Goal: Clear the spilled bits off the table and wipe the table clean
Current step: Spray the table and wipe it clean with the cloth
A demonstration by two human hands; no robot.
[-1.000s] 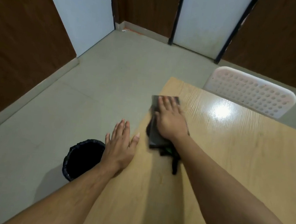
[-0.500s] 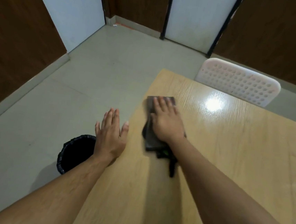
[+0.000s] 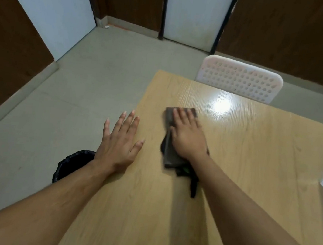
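Flat: R hand (image 3: 188,139) presses cloth (image 3: 168,152) nr table (image 3: 250,170) edge.

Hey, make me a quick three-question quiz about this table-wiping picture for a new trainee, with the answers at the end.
1. True or false: the right hand presses flat on the cloth.
2. What stands on the floor beside the table, below the left hand?
A. bin
B. bucket of water
C. broom
3. Fill in: behind the table's far edge stands a white ____.

Key:
1. True
2. A, the black bin
3. chair
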